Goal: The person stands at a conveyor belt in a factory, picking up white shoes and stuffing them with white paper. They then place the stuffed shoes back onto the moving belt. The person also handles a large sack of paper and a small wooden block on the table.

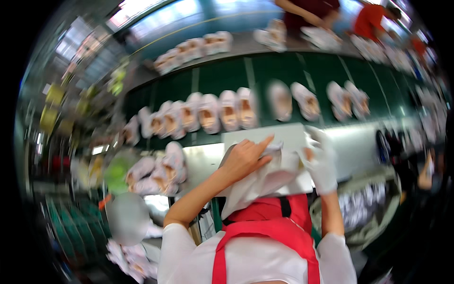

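Head view, steeply down, seemingly close

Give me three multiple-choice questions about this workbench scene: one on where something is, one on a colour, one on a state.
1. Where do the rows of pale shoes lie?
A. on the green belt beyond the bench
B. inside a bag
C. on the person's lap

2. What colour is the apron?
A. blue
B. red
C. yellow

3. How do the two hands differ?
A. both gloved
B. both bare
C. left bare, right in a white glove

Answers:
1 A: the shoes sit in lines on the green belt.
2 B: its straps and bib are red.
3 C: the left hand is bare on the white sheet; the right hand is gloved.
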The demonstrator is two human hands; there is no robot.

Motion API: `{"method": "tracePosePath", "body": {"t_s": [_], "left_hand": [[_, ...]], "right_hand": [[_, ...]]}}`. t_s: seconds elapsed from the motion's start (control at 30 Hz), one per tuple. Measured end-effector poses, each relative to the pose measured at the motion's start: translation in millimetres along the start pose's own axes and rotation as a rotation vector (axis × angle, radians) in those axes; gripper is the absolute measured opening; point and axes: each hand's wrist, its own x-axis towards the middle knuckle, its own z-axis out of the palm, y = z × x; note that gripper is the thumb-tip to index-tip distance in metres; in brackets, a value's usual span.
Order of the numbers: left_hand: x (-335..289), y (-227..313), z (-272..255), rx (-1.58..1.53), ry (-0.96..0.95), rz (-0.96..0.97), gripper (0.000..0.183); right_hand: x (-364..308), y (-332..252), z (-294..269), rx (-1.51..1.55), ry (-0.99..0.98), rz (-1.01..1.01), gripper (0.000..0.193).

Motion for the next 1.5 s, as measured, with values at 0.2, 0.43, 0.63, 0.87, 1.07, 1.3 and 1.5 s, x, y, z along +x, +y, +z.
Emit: {"method": "tracePosePath", "body": {"t_s": [0.2,0.43,0.63,0.87,1.07,1.3,1.5], "left_hand": [[-4.5,17.1,-19.0,-0.407,0.135,-0.086,0.021],[-0.1,36.0,12.7,-1.454,0.416,-0.355,0.070],[-19.7,45.3,-6.6,-0.762,0.303,-0.392,0.086],[-83.5,-12.6,88.5,-0.747,-0.253,-0.663,0.119],[-56.0,16.4,87.3,-2.654,-0.202,-0.539,0.089],[-31.7,6.7,112.5,-1.785,0.027,-0.382,0.070],[-12.1,16.4,85.3,-1.361,0.189,-0.366,0.047]], "right_hand": [[-35.0,-26.1,59.5,-0.059,0.049,-0.367,0.102],[-38.2,-17.3,98.0,0.744,-0.415,-0.044,0.073],[-9.6,-7.0,92.5,0.557,-0.382,-0.002,0.071],[2.5,-17.4,53.2,0.101,-0.223,-0.322,0.068],[-53.8,-31.4,53.1,-0.120,-0.557,-0.760,0.066],[-50.5,-3.7,74.4,0.047,-0.329,-0.442,0.063],[-29.1,22.8,80.5,0.407,-0.075,0.077,0.060]]}}
